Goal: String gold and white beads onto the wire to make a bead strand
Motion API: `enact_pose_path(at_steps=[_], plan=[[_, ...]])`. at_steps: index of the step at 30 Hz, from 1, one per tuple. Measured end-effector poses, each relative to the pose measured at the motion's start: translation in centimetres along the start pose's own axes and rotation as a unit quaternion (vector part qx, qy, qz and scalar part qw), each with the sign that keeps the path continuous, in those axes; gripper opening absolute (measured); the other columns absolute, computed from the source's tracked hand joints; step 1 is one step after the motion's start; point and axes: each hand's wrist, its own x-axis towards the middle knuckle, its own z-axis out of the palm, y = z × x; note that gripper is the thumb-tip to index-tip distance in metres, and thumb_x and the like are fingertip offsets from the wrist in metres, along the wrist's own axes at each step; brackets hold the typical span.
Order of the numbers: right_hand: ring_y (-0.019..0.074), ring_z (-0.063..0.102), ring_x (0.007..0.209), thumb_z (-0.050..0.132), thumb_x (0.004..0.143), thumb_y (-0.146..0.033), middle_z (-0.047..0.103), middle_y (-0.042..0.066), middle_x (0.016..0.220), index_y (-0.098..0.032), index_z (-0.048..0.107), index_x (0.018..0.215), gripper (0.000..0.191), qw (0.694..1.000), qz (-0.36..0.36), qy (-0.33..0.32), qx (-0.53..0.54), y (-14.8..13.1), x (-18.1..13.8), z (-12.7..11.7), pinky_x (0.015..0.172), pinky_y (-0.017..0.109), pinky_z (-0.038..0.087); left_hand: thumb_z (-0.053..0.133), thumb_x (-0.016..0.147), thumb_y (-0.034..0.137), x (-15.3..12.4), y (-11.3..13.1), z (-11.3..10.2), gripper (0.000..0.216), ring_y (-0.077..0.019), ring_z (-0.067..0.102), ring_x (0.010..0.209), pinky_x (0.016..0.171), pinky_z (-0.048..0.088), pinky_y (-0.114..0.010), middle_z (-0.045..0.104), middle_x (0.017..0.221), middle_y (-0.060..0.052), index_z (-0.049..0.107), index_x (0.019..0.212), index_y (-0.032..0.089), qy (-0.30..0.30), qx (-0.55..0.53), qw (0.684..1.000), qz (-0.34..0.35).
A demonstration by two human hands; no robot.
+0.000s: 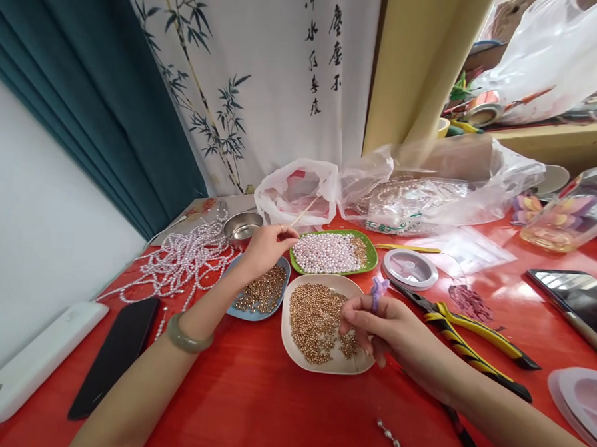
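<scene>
Nearest my camera, at the lower right of the frame, a short beaded strand [398, 443] lies on the red counter [250, 388]. I count that as made up, likewise the tangle of pale bead strings [181, 261] at centre left; still loose are the beads in three dishes, so I judge the work well short of finished.

At centre frame, the right hand [390, 325] hangs over the right side of a cream plate [366, 364] of gold beads [311, 321]. Its fingers are loosely curled, thumb and index close together; from here I can't tell whether they grip a bead or thread. A lilac ornament [379, 291] sits at the index finger. Just to the right lie yellow-and-black pliers [487, 337].

Slightly farther off, the left hand [267, 250] reaches above a blue dish [243, 316] holding darker gold beads [262, 291]. Its fingers come together at the tips, near the left rim of a green tray [371, 257] of pale beads [324, 253]. I can't make out anything between them; a thin stick [305, 210] shows just beyond, held or not I can't say.

Behind stand a metal bowl [242, 227] and an open plastic bag [269, 202].
</scene>
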Motion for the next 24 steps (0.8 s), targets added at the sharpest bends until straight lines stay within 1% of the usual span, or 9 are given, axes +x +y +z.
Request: enact_pose_path(at_steps=[2, 4, 8, 11, 13, 17, 20, 22, 24], plan=[[0.0017, 0.043, 0.039, 0.061, 0.072, -0.033, 0.06, 0.002, 0.066, -0.013, 0.058, 0.068, 0.021, 1.0, 0.002, 0.008, 0.0, -0.1, 0.0, 0.1, 0.031, 0.01, 0.034, 0.052, 0.071, 0.022, 0.6, -0.8, -0.1, 0.016, -0.0157, 0.058, 0.07, 0.067, 0.043, -0.029, 0.066, 0.078, -0.006, 0.064, 0.08, 0.015, 0.026, 0.019, 0.999, -0.003], [0.0019, 0.043, 0.039, 0.062, 0.071, -0.033, 0.06, 0.002, 0.066, -0.013, 0.058, 0.067, 0.021, 1.0, 0.006, 0.012, 0.003, -0.2, 0.0, 0.2, 0.031, 0.01, 0.034, 0.054, 0.071, 0.021, 1.0, -1.0, 0.0, 0.014, -0.0156, 0.058, 0.071, 0.067, 0.043, -0.028, 0.067, 0.077, -0.004, 0.066, 0.078, 0.017, 0.029, 0.03, 0.999, 0.008], [0.002, 0.042, 0.039, 0.062, 0.07, -0.034, 0.06, 0.002, 0.065, -0.013, 0.056, 0.067, 0.022, 1.0, 0.005, 0.015, 0.003, -0.3, -0.1, 0.3, 0.031, 0.01, 0.034, 0.058, 0.068, 0.02, 2.5, -0.8, 0.3, 0.01, -0.0186, 0.056, 0.084, 0.077, 0.04, -0.031, 0.067, 0.081, -0.004, 0.067, 0.074, 0.02, 0.05, 0.052, 0.997, 0.023], [0.0022, 0.043, 0.038, 0.063, 0.068, -0.033, 0.061, 0.002, 0.065, -0.014, 0.055, 0.067, 0.021, 1.0, 0.009, 0.023, 0.005, -0.3, -0.1, 0.3, 0.03, 0.01, 0.033, 0.055, 0.072, 0.02, 4.4, -1.3, 0.4, 0.014, -0.0171, 0.058, 0.074, 0.071, 0.042, -0.03, 0.067, 0.079, -0.004, 0.066, 0.08, 0.019, 0.073, 0.055, 0.996, 0.005], [0.0021, 0.043, 0.038, 0.064, 0.068, -0.033, 0.06, 0.002, 0.064, -0.014, 0.055, 0.067, 0.022, 1.0, 0.011, 0.019, 0.006, -0.3, -0.1, 0.2, 0.03, 0.01, 0.033, 0.054, 0.072, 0.02, 5.7, -1.8, 0.4, 0.014, -0.0164, 0.058, 0.074, 0.071, 0.042, -0.028, 0.067, 0.08, -0.004, 0.065, 0.081, 0.018, 0.082, 0.052, 0.995, -0.001], [0.0018, 0.042, 0.038, 0.064, 0.068, -0.034, 0.06, 0.002, 0.064, -0.013, 0.056, 0.066, 0.022, 1.0, 0.007, 0.008, 0.005, -0.1, 0.0, 0.1, 0.03, 0.01, 0.034, 0.057, 0.069, 0.02, 7.5, -2.4, 0.5, 0.011, -0.0181, 0.059, 0.075, 0.072, 0.042, -0.03, 0.067, 0.08, -0.005, 0.066, 0.076, 0.018, 0.082, 0.046, 0.996, -0.011], [0.0017, 0.042, 0.038, 0.063, 0.068, -0.034, 0.06, 0.002, 0.064, -0.013, 0.056, 0.066, 0.022, 1.0, 0.004, 0.007, 0.004, -0.1, 0.1, 0.1, 0.03, 0.01, 0.033, 0.057, 0.068, 0.019, 8.2, -2.4, 0.5, 0.011, -0.0188, 0.058, 0.075, 0.072, 0.041, -0.031, 0.067, 0.08, -0.007, 0.065, 0.074, 0.015, 0.074, 0.031, 0.997, -0.019], [0.0017, 0.041, 0.038, 0.063, 0.069, -0.034, 0.06, 0.002, 0.064, -0.013, 0.055, 0.066, 0.022, 1.0, 0.004, 0.007, 0.003, -0.2, 0.0, 0.2, 0.03, 0.01, 0.033, 0.055, 0.069, 0.019, 8.0, -2.1, 0.4, 0.013, -0.0174, 0.058, 0.075, 0.071, 0.042, -0.03, 0.066, 0.081, -0.008, 0.064, 0.077, 0.013, 0.06, 0.011, 0.998, -0.019], [0.0019, 0.042, 0.038, 0.063, 0.069, -0.034, 0.06, 0.002, 0.064, -0.014, 0.055, 0.066, 0.021, 1.0, 0.006, 0.01, 0.002, -0.3, 0.0, 0.2, 0.03, 0.01, 0.033, 0.053, 0.07, 0.019, 7.0, -1.3, 0.3, 0.015, -0.0153, 0.058, 0.073, 0.069, 0.043, -0.028, 0.065, 0.082, -0.008, 0.063, 0.079, 0.012, 0.032, -0.013, 0.999, -0.013]])
